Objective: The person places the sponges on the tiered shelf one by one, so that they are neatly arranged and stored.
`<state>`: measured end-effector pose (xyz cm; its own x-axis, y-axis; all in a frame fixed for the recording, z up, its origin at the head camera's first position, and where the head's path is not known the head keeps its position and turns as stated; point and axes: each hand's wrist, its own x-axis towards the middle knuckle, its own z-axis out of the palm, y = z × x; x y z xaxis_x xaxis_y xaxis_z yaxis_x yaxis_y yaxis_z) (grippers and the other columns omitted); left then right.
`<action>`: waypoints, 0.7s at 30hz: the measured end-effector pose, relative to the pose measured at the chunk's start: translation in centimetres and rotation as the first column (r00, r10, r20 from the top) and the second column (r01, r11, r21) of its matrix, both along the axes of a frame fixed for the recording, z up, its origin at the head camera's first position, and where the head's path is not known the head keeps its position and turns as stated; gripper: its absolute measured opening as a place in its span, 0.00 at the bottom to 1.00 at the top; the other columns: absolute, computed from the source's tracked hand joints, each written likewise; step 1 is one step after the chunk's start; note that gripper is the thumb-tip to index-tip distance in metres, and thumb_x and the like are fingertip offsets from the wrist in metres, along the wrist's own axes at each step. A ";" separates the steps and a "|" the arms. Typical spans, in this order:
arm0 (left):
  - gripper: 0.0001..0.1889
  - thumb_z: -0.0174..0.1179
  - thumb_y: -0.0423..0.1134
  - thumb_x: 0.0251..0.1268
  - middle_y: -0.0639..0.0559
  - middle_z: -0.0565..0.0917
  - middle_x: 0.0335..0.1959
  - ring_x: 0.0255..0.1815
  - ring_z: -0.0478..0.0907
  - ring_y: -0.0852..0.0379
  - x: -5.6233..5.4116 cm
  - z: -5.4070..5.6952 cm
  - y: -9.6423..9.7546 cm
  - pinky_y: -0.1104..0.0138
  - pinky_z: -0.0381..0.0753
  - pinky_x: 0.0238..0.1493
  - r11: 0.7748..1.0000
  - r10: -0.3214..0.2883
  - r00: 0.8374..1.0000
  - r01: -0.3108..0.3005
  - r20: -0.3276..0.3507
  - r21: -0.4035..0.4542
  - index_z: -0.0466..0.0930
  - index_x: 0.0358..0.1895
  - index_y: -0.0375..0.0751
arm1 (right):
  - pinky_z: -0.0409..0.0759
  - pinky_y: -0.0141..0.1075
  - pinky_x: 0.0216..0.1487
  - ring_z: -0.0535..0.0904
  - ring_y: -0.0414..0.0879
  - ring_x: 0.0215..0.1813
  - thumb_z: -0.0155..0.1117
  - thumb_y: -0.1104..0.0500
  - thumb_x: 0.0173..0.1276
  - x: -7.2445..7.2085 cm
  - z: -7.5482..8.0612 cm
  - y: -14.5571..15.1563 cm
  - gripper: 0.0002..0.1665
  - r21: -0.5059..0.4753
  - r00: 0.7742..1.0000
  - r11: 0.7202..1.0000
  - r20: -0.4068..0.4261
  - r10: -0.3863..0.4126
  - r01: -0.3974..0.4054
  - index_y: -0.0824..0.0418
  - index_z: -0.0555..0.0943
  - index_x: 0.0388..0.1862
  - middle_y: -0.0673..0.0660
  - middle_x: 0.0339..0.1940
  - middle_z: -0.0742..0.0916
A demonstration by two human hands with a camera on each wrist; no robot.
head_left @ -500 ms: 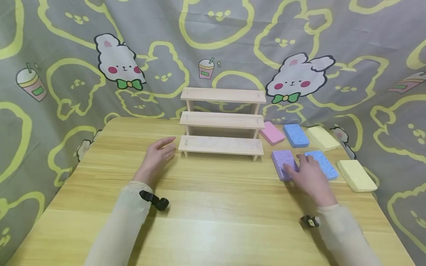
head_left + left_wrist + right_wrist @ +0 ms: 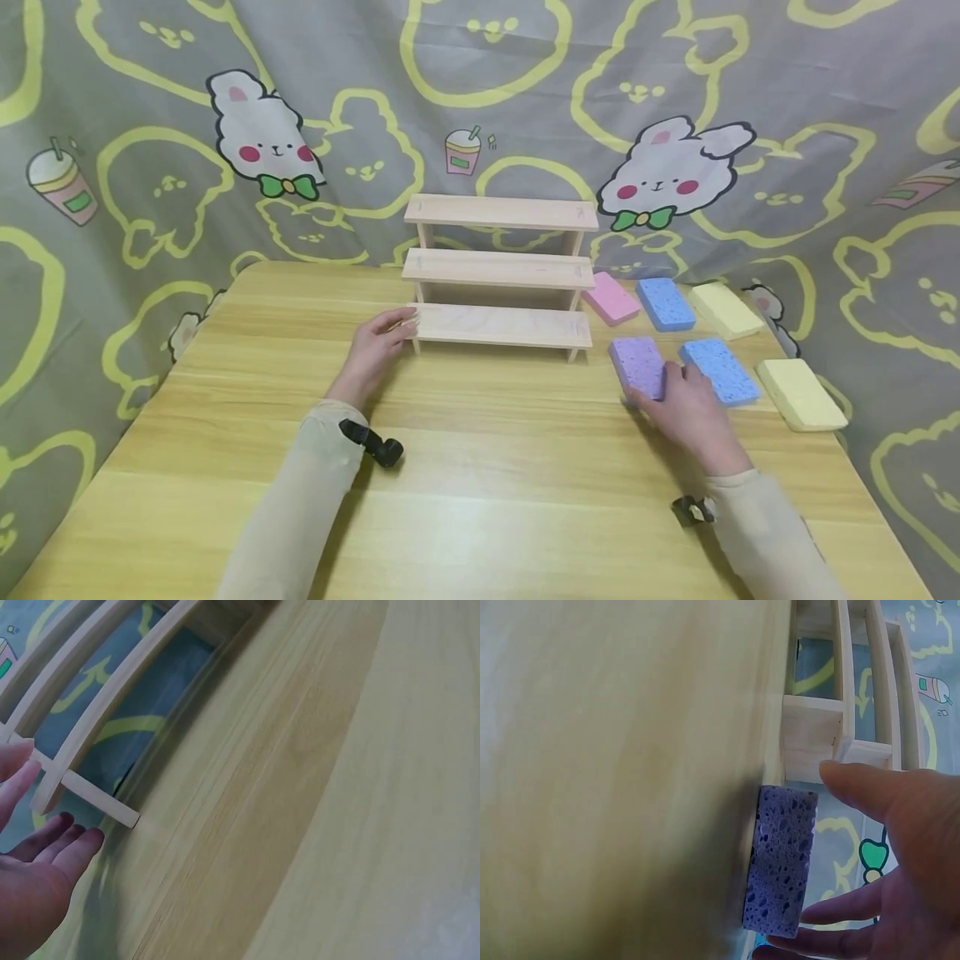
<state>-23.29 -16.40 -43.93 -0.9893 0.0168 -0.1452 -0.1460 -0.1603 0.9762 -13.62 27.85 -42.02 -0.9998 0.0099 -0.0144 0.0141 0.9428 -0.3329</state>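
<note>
In the head view, a three-step wooden shelf [image 2: 498, 325] stands on the table. My left hand [image 2: 375, 346] is at the left end of its lowest board, with fingertips at or on that end; contact is hard to tell. The left wrist view shows this hand's [image 2: 37, 885] lower fingers loosely extended beside the shelf leg [image 2: 101, 799]. My right hand [image 2: 686, 408] spreads around the purple sponge [image 2: 636, 367]. In the right wrist view, the thumb is apart from the purple sponge [image 2: 780, 859], while other fingers meet its far side.
Beside the purple sponge lies a speckled blue sponge [image 2: 722, 371], then a yellow one [image 2: 802, 396]. Behind them are a pink sponge [image 2: 611, 298], another blue sponge [image 2: 666, 304] and another yellow sponge [image 2: 725, 309]. A patterned curtain [image 2: 360, 50] hangs behind the wooden table [image 2: 480, 467].
My left hand has moved right, up to the end of the lowest shelf board. My right thumb has shifted from over the purple sponge to its near left edge.
</note>
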 end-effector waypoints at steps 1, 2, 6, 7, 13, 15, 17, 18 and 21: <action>0.21 0.61 0.30 0.68 0.46 0.73 0.65 0.51 0.76 0.59 -0.1 -0.1 0.1 0.63 0.74 0.61 1.000 0.002 1.000 -0.002 0.003 -0.001 0.74 0.63 0.30 | 0.72 0.68 0.47 0.70 0.77 0.50 0.65 0.35 0.64 0.0 -0.1 0.0 0.55 0.003 1.000 1.000 -0.006 0.003 -0.003 0.86 0.63 0.61 0.86 0.54 0.69; 0.21 0.62 0.30 0.68 0.46 0.73 0.66 0.52 0.76 0.59 -0.2 -0.1 0.2 0.64 0.74 0.60 1.000 0.001 1.000 -0.001 0.005 -0.008 0.74 0.63 0.31 | 0.73 0.67 0.46 0.71 0.75 0.49 0.65 0.36 0.64 0.0 -0.2 0.0 0.55 0.006 1.000 1.000 -0.013 0.006 -0.006 0.86 0.64 0.60 0.85 0.52 0.70; 0.21 0.63 0.30 0.67 0.46 0.71 0.66 0.53 0.75 0.58 -0.4 -0.4 0.3 0.66 0.75 0.59 1.000 0.000 1.000 0.000 0.027 -0.016 0.75 0.62 0.30 | 0.74 0.63 0.42 0.73 0.69 0.43 0.68 0.39 0.63 -0.1 -0.3 -0.2 0.51 0.008 0.998 1.000 -0.051 0.021 -0.021 0.88 0.67 0.54 0.78 0.42 0.74; 0.21 0.63 0.30 0.67 0.46 0.71 0.66 0.54 0.75 0.58 -0.4 -0.5 0.3 0.67 0.75 0.59 1.000 -0.001 1.000 0.001 0.029 -0.013 0.75 0.62 0.30 | 0.74 0.62 0.42 0.73 0.69 0.42 0.69 0.41 0.62 -0.1 -0.3 -0.3 0.49 0.006 0.998 1.000 -0.061 0.023 -0.023 0.88 0.68 0.53 0.77 0.40 0.74; 0.21 0.61 0.29 0.68 0.45 0.70 0.68 0.60 0.73 0.54 -0.4 -0.4 0.4 0.66 0.75 0.60 1.000 0.000 1.000 0.000 0.025 0.012 0.74 0.62 0.29 | 0.74 0.61 0.43 0.73 0.68 0.40 0.70 0.46 0.62 -0.3 -0.1 -0.3 0.44 0.006 0.997 1.000 -0.077 0.025 -0.024 0.88 0.68 0.50 0.76 0.39 0.74; 0.21 0.61 0.28 0.68 0.45 0.70 0.68 0.61 0.72 0.53 -0.4 -0.4 0.4 0.66 0.75 0.60 1.000 -0.002 0.999 0.002 0.033 0.018 0.74 0.62 0.29 | 0.75 0.61 0.43 0.74 0.67 0.41 0.70 0.47 0.62 -0.4 -0.1 -0.3 0.44 0.002 0.997 1.000 -0.071 0.028 -0.028 0.88 0.68 0.51 0.76 0.39 0.74; 0.21 0.61 0.28 0.68 0.45 0.70 0.68 0.61 0.72 0.53 -0.5 -0.4 0.4 0.65 0.74 0.60 1.000 -0.006 0.999 0.005 0.042 0.027 0.74 0.62 0.29 | 0.75 0.61 0.44 0.74 0.67 0.41 0.70 0.48 0.62 -0.4 0.0 -0.2 0.43 -0.008 0.998 1.000 -0.063 0.029 -0.030 0.88 0.68 0.52 0.77 0.40 0.75; 0.21 0.61 0.28 0.68 0.45 0.70 0.68 0.61 0.72 0.53 -0.5 -0.5 0.4 0.64 0.74 0.61 1.000 -0.009 0.999 0.008 0.047 0.029 0.74 0.63 0.29 | 0.76 0.62 0.44 0.74 0.68 0.41 0.70 0.48 0.62 -0.3 0.0 -0.1 0.43 -0.013 0.998 0.999 -0.059 0.028 -0.029 0.88 0.68 0.53 0.77 0.41 0.74; 0.21 0.62 0.29 0.67 0.45 0.70 0.67 0.59 0.73 0.53 -0.5 -0.7 0.3 0.63 0.74 0.61 0.999 -0.017 0.998 0.015 0.056 0.035 0.74 0.62 0.29 | 0.75 0.63 0.46 0.74 0.70 0.45 0.69 0.47 0.64 -0.3 0.1 0.1 0.46 -0.039 1.000 0.999 -0.025 0.010 -0.011 0.88 0.66 0.57 0.79 0.45 0.73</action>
